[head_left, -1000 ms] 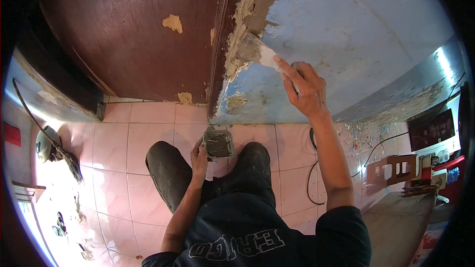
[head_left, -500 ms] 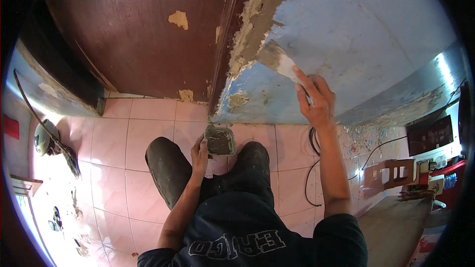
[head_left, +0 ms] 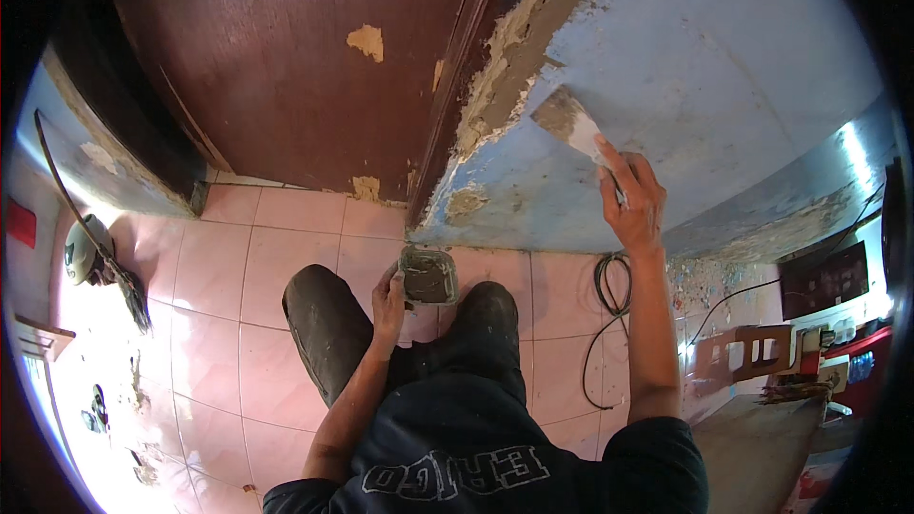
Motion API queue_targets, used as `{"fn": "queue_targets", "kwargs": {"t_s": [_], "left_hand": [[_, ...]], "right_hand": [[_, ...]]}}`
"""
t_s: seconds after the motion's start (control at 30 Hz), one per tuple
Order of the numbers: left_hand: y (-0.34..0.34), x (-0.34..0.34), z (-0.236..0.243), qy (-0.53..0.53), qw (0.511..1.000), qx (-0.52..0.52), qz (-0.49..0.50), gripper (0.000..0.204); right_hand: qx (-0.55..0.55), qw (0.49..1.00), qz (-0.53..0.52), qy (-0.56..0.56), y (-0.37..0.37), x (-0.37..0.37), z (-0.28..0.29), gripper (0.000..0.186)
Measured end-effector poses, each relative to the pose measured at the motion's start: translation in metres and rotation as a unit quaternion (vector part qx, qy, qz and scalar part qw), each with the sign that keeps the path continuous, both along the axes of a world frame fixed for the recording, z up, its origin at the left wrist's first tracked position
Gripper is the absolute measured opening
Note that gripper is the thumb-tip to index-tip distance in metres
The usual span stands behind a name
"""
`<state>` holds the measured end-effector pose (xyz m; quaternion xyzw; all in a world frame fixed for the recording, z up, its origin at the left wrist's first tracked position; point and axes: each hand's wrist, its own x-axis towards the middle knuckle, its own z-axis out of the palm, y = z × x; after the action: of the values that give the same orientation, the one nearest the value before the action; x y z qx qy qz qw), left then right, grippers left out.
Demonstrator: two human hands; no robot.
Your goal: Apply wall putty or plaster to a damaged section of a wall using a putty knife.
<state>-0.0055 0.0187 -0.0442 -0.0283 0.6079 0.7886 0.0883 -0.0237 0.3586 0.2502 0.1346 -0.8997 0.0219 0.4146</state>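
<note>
My right hand (head_left: 635,205) is closed round a putty knife (head_left: 571,122) with a wide blade smeared in grey filler. The blade is by the blue wall (head_left: 705,67), just right of a rough strip of grey-brown filler (head_left: 519,57) along the door frame; whether it touches the wall I cannot tell. Low between my knees, my left hand (head_left: 388,303) grips the left side of a small square plastic tub (head_left: 427,276) holding grey filler. Its fingers are partly hidden behind the tub.
A brown door (head_left: 286,67) with peeled patches stands ahead. A coiled black cable (head_left: 612,286) lies on the pink tile floor (head_left: 295,252) at the right. A helmet (head_left: 86,249) and a broom (head_left: 129,293) are at the left, a brown plastic stool (head_left: 762,352) far right.
My right hand has drawn the putty knife away from the filler strip, to the right over the blue wall. The left hand still holds the tub; the view has shifted slightly.
</note>
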Motion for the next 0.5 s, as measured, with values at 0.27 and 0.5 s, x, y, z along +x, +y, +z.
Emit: {"fn": "queue_targets", "kwargs": {"t_s": [0.27,0.5], "left_hand": [[-0.001,-0.002,-0.014,0.017,1.000,-0.007,0.024,0.045],[-0.003,0.005,-0.001,0.002,1.000,-0.008,0.010,0.047]], "right_hand": [[0.029,0.996,0.084,0.009,-0.018,-0.024,0.017,0.051],[0.093,0.994,0.056,-0.021,0.016,-0.050,0.003,0.054]]}}
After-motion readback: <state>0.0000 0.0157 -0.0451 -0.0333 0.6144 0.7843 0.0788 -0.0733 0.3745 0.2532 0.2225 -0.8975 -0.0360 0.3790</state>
